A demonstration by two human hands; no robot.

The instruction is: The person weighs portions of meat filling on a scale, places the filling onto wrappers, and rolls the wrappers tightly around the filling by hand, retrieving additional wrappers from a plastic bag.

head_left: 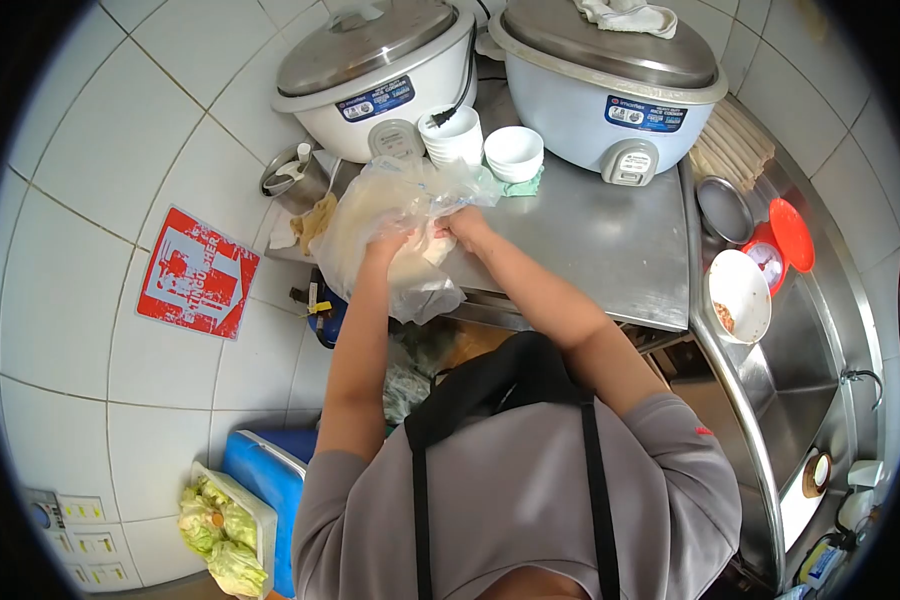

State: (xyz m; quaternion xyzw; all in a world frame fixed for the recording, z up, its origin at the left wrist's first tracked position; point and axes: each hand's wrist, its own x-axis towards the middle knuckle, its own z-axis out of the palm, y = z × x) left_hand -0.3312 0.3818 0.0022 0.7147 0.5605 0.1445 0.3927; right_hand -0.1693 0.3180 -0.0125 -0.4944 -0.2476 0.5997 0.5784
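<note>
A large clear plastic bag (355,215) with a pale, whitish mass (425,248) in it is at the front left edge of the steel counter. My left hand (392,241) is at the bag's middle, its fingers curled into the film and partly veiled by it. On the other side of the pale mass, my right hand (460,226) has its fingers bent round the bag's gathered plastic. What the pale mass is, I cannot make out. Just behind the bag stand a stack of white bowls (453,140) and a second white bowl stack (514,153) on a green cloth.
Two rice cookers, a white one (320,125) and a pale blue one (570,120), stand at the back of the steel counter (610,235). A metal pot (300,180) is at left. On the right, a white bowl (740,290) and red scale (767,262) sit by the sink.
</note>
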